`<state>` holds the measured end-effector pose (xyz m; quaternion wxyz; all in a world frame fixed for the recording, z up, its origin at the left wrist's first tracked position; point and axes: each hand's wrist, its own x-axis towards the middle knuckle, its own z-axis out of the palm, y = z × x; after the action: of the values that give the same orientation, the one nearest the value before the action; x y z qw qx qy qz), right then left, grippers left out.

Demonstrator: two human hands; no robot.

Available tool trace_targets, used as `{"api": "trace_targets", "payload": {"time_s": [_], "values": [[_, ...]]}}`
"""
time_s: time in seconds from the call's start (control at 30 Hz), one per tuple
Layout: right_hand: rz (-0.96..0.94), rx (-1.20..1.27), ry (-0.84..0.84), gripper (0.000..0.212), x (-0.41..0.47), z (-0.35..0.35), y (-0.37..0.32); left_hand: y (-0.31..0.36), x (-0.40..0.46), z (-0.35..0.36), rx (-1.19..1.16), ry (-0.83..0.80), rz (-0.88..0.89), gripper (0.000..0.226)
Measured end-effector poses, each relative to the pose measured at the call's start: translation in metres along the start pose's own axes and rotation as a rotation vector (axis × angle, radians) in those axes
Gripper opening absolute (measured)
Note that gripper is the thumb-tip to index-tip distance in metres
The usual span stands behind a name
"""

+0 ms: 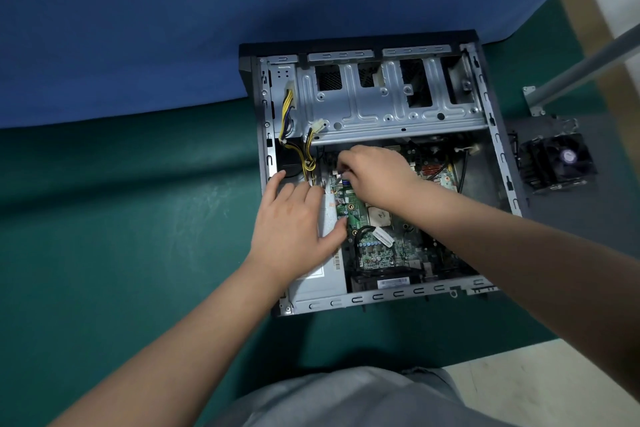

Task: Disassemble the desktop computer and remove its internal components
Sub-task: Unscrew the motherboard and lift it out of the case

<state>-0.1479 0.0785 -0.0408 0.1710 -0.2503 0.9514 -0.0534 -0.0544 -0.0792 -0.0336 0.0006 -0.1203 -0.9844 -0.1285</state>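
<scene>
Green mat (138, 218) carries the open computer case (498, 163) near its far right corner. My left hand (294, 218) rests flat, fingers straight, on the power supply (318, 284); my right hand (374, 173) pinches something small over the motherboard (377, 250).

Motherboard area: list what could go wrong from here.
1. The right hand pinches something small at the motherboard; if it is a connector, a hard tug could strain it.
2. The left hand rests flat on the power supply with its thumb on the board edge; pressure could stress parts there.
3. The loose yellow cables beside the hands could snag.
</scene>
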Motion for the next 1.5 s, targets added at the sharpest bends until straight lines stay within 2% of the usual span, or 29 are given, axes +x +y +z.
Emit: {"api": "trace_targets", "payload": {"time_s": [0.17,0.3,0.43,0.53,0.67,0.77,0.83,0.93,1.03,1.1,1.3,1.5], "values": [[0.229,0.383,0.106,0.014,-0.043,-0.013,0.015,0.000,0.000,-0.001,0.002,-0.026,-0.001,0.046],[0.378,0.618,0.276,0.011,-0.084,-0.019,0.028,0.001,0.001,-0.006,0.037,-0.114,-0.021,0.050],[0.452,0.536,0.463,0.015,-0.114,-0.019,0.053,0.025,0.019,-0.018,0.065,-0.230,-0.068,0.036],[0.452,0.385,0.482,0.017,-0.122,-0.020,0.076,0.061,0.044,-0.018,0.123,-0.357,-0.069,0.029],[0.318,0.113,0.393,0.017,-0.118,-0.019,0.100,0.095,0.078,0.002,0.121,-0.565,-0.174,0.052],[0.235,0.009,0.374,0.015,-0.112,-0.017,0.110,0.092,0.094,0.023,0.011,-0.674,-0.441,0.062],[0.194,-0.007,0.396,0.012,-0.110,-0.013,0.114,0.084,0.099,0.036,-0.059,-0.683,-0.586,0.060],[0.175,0.014,0.421,0.010,-0.107,-0.008,0.118,0.079,0.103,0.051,-0.062,-0.651,-0.616,0.057],[0.154,0.033,0.449,0.008,-0.106,-0.007,0.120,0.076,0.104,0.064,-0.037,-0.617,-0.670,0.066],[0.147,0.034,0.452,0.008,-0.105,-0.006,0.121,0.074,0.105,0.070,-0.033,-0.597,-0.699,0.061],[0.136,0.045,0.459,0.010,-0.104,-0.002,0.125,0.068,0.107,0.082,0.040,-0.621,-0.666,0.054],[0.133,0.041,0.459,0.011,-0.104,0.000,0.127,0.066,0.106,0.086,0.054,-0.615,-0.664,0.058]]}}
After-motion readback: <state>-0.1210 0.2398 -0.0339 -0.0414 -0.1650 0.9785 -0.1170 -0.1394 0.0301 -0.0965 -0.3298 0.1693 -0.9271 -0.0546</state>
